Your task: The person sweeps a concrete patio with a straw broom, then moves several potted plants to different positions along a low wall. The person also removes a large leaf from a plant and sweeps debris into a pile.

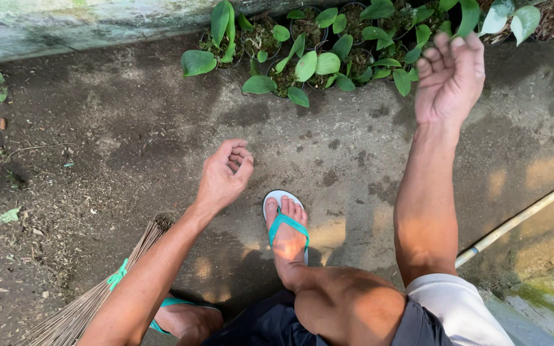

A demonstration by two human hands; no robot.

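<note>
**While both hands hang free, the sweeping is only part done**

As you look down from the left edge, scraps of leaf (6, 216) and twigs lie scattered over the damp dark ground (97, 147), so that side looks unswept as yet. Just right of them the broom (91, 301), a bundle of thin brown sticks bound with a green tie, lies slanting under your left forearm, its bristle end spread at the bottom of the view; nothing grips it. Your left hand (224, 174) hovers above the ground with the fingers curled loosely inward and the palm bare, holding nothing that I can see. Next comes your foot in a green-strapped sandal (285, 221), planted on paler, cleaner concrete; I would judge that patch already cleared, though shade and sun blotches make small litter hard to tell. Beyond it, against the wall, stand small pots of broad green leaves (315, 61). Your right hand (450, 77) is raised near those plants, fingers half bent and spread, likewise unladen. Farthest right a pale long handle (520, 218) lies slanting across the ground, well apart from either hand.
</note>
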